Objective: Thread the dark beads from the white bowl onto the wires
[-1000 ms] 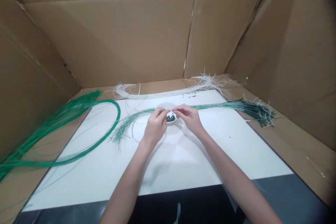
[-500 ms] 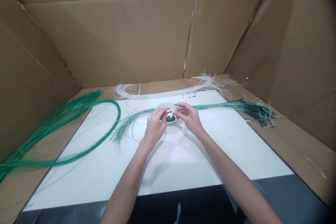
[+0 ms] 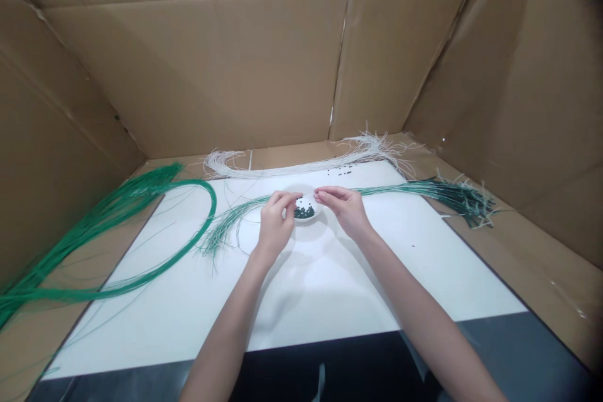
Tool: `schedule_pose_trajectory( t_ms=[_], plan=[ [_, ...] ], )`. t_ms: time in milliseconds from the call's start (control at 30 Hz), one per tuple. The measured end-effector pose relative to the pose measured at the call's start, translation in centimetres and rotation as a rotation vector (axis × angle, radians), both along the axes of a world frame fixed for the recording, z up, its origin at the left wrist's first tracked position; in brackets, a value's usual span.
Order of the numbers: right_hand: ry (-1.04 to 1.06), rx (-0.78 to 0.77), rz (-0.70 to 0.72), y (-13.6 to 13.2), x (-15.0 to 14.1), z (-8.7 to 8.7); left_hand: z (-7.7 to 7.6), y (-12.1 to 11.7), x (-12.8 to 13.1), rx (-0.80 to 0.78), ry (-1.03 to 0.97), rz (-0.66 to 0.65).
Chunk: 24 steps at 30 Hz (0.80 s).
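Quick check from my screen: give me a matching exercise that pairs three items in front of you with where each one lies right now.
Items:
1. dark beads
2. white strands
3. green strand loop

Places:
A. along the far edge of the white board
B. at the left, crossing the board's left edge
C. in the white dish, between the left hand and right hand

Pairs: 1-C, 2-A, 3-B

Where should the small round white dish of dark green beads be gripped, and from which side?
Pinch its bare near rim from the person's side, probably: the left hand and right hand flank the dish, and the beads lie inside, away from that edge.
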State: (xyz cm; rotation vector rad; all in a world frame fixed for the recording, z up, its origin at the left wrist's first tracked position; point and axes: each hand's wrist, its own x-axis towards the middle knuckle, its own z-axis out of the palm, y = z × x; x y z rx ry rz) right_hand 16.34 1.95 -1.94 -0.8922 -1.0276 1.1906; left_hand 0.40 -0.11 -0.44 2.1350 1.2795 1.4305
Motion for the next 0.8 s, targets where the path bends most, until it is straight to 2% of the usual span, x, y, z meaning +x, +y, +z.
schedule_pose_trajectory(
  t_ms=[167, 800],
  plan=[
    [0.003, 0.001, 0.061, -0.09, 0.03, 0.16, 0.13, -0.14, 0.02, -0.031, -0.053, 0.001],
    [-0.030, 0.010, 0.060, -0.11, 0.01, 0.33, 0.34, -0.32, 0.14, -0.002, -0.073, -0.038]
  ],
)
